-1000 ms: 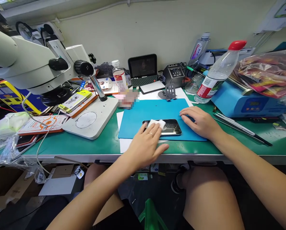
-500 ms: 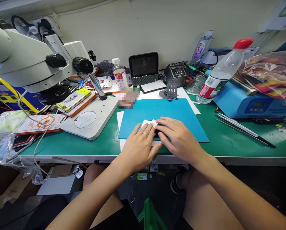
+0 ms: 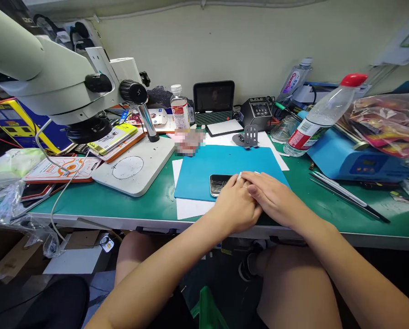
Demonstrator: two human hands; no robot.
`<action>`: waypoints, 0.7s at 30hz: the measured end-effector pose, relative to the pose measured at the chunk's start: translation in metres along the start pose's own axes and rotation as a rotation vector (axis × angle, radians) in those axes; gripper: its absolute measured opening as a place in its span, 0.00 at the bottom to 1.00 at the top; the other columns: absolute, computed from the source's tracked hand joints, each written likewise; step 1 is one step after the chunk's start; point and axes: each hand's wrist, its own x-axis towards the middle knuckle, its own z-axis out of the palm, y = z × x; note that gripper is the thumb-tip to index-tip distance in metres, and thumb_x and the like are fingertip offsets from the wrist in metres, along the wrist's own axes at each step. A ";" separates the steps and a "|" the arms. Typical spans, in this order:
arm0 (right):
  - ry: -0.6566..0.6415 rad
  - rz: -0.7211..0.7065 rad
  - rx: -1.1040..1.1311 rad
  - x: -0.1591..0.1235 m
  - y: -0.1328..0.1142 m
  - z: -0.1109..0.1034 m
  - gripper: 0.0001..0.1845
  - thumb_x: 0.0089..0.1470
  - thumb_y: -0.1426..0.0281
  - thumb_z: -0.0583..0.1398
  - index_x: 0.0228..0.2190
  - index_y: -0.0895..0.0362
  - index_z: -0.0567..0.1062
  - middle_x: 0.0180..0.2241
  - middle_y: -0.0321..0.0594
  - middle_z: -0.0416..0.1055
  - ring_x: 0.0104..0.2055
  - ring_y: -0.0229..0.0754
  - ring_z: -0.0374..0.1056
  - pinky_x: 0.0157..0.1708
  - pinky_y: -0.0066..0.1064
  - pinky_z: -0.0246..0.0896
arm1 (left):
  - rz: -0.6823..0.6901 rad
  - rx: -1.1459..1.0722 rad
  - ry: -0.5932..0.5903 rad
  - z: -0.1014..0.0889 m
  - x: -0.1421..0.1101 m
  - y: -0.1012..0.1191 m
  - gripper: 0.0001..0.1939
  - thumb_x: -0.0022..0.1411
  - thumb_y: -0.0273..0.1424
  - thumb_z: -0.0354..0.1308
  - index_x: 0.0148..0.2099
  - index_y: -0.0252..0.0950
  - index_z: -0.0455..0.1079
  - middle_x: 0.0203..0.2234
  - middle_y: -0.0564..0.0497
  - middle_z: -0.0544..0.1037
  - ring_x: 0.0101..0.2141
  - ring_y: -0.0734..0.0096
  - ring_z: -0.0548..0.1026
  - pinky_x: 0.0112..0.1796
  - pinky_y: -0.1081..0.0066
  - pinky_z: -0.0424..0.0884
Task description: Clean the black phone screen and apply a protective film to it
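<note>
A dark phone [image 3: 220, 183] with a silvery edge lies face up on a blue mat [image 3: 204, 160]. Streaks show across its exposed left part, while both hands cover its right part. My left hand [image 3: 238, 204], with a ring on one finger, presses a white wipe [image 3: 239, 176] down onto the phone. Only a small bit of the wipe shows at the fingertips. My right hand [image 3: 276, 197] curls around the phone's covered right end, its thumb lapping over my left fingers. Its exact contact with the phone is hidden.
A microscope [image 3: 60, 87] stands on a pale base [image 3: 153, 164] at left. Tweezers [image 3: 348, 194], a blue device [image 3: 348, 151] and a red-capped bottle [image 3: 314, 121] are at right. A phone holder [image 3: 250, 137] and a small screen [image 3: 214, 97] stand behind the mat.
My left hand has slid right along the phone with the wipe, uncovering its left part. My right hand has shifted right, and the hands now overlap. The view has shifted slightly.
</note>
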 end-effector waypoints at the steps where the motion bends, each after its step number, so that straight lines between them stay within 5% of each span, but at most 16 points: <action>1: -0.019 -0.019 0.002 0.004 -0.004 0.003 0.35 0.68 0.49 0.41 0.58 0.57 0.71 0.58 0.53 0.72 0.61 0.56 0.67 0.60 0.57 0.60 | -0.015 -0.011 -0.007 -0.003 -0.007 -0.006 0.27 0.74 0.35 0.43 0.69 0.28 0.58 0.65 0.39 0.66 0.65 0.54 0.62 0.66 0.53 0.52; 9: -0.076 -0.118 -0.037 -0.011 -0.047 0.020 0.39 0.67 0.49 0.46 0.69 0.60 0.53 0.68 0.54 0.56 0.69 0.54 0.54 0.66 0.57 0.49 | 0.099 -0.200 -0.073 -0.035 -0.070 -0.052 0.24 0.74 0.32 0.43 0.69 0.37 0.56 0.68 0.45 0.62 0.69 0.64 0.55 0.67 0.52 0.54; 16: -0.049 -0.069 -0.257 -0.014 -0.042 0.018 0.38 0.67 0.49 0.44 0.63 0.65 0.64 0.64 0.59 0.62 0.67 0.60 0.58 0.64 0.63 0.50 | 0.046 -0.289 0.137 -0.027 -0.081 -0.062 0.18 0.72 0.29 0.47 0.60 0.38 0.68 0.61 0.46 0.72 0.65 0.61 0.64 0.66 0.51 0.59; 21: -0.031 -0.037 -0.299 0.006 -0.061 0.034 0.39 0.68 0.50 0.44 0.63 0.69 0.64 0.65 0.62 0.59 0.68 0.59 0.56 0.65 0.58 0.51 | 0.018 -0.255 0.083 -0.026 -0.082 -0.060 0.26 0.69 0.26 0.47 0.68 0.35 0.59 0.66 0.44 0.65 0.66 0.61 0.62 0.66 0.53 0.60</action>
